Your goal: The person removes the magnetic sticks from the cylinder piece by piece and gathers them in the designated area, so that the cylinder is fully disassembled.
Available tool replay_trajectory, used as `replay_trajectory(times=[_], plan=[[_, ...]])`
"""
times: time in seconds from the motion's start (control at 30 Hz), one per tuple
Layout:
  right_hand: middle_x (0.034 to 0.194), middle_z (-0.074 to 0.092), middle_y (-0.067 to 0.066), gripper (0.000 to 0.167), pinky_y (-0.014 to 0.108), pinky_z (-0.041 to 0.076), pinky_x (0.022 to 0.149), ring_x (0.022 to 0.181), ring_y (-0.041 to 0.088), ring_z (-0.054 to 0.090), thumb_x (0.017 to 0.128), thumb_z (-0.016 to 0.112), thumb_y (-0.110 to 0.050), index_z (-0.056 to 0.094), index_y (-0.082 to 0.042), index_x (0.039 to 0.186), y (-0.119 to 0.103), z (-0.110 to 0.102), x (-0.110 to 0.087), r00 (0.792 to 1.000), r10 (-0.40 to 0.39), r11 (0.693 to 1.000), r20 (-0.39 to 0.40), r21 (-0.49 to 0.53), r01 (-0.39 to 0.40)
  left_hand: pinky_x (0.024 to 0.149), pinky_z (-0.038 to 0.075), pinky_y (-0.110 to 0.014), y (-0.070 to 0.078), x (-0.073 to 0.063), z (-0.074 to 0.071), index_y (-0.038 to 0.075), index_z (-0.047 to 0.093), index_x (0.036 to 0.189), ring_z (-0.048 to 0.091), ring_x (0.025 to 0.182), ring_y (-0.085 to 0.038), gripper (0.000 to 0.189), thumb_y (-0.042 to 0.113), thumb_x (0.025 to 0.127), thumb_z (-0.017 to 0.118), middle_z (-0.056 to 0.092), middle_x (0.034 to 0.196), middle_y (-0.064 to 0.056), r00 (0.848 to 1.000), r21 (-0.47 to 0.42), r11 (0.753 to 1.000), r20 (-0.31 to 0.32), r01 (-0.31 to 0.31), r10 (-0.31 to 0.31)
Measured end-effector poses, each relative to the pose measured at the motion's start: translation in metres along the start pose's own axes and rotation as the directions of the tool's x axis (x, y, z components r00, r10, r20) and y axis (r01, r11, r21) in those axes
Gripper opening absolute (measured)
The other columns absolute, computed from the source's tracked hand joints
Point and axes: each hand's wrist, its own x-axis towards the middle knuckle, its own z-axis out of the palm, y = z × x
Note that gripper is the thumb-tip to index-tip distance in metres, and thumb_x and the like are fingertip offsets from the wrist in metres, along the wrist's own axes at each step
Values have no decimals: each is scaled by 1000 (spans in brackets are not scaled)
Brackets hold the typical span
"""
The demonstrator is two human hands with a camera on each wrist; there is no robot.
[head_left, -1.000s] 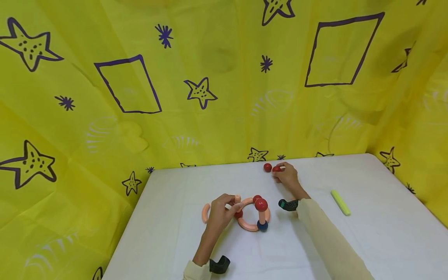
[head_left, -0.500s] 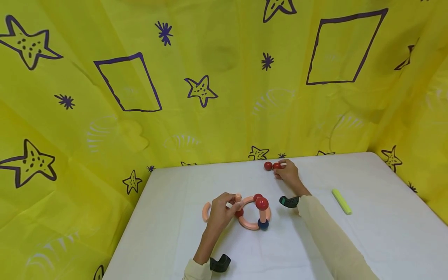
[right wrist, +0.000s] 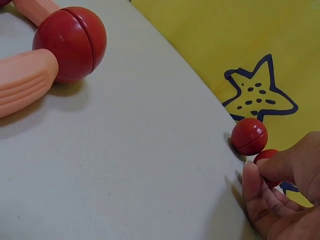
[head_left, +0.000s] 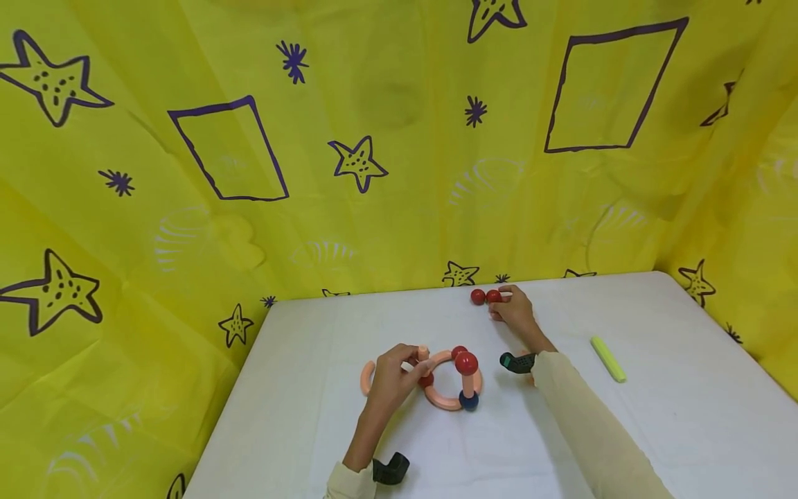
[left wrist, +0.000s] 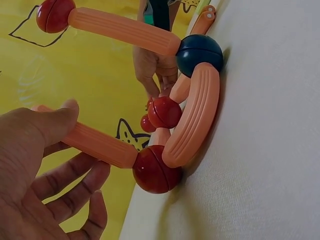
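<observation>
My left hand (head_left: 394, 378) pinches a straight orange rod (left wrist: 102, 145) that rises from a red ball (left wrist: 157, 169) in a ring of curved orange pieces (head_left: 442, 402). At the ring's near right, a blue ball (left wrist: 200, 54) carries a second upright rod (left wrist: 125, 31) topped by a red ball (head_left: 466, 363). A further red ball (left wrist: 165, 112) joins the ring at the back. Far across the table, my right hand (head_left: 516, 310) holds a loose red ball (right wrist: 265, 156) between thumb and fingers, which partly cover it. Beside that one lies another red ball (right wrist: 249, 136).
A curved orange piece (head_left: 366, 378) lies left of the ring, partly behind my left hand. On the right lies a yellow-green stick (head_left: 607, 359). Another orange piece (left wrist: 204, 20) shows near my right wrist. A yellow patterned curtain (head_left: 399, 229) hangs behind the white table (head_left: 312, 333).
Hardly anything differs. The head view has shifted slightly, and a little more of the red ball at my right fingertips shows. My left hand keeps its hold on the rod.
</observation>
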Motion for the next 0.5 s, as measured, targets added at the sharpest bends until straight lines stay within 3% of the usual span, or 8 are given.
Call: replay_trajectory(times=[0.23,0.5], plan=[[116,51,18,49,18,48,55,73,15,60,96,57,-14,40,-3,141,1,0,-3,996,8,1000,-89,-5,-8,64,52,-21,-1,-2,-1,9,71,97,67,82,-18,17,25,90,71,70,91,-5,1000,-2,1000,16,12,-12],[125,52,21,44,22,49,62,97,35,62,100,51,-21,44,-4,140,-14,-11,-26,980,-151,988,-127,24,155,66,48,-22,-1,-1,-3,15,71,100,67,85,-17,17,26,88,72,71,94,-1,999,30,999,24,44,-45]])
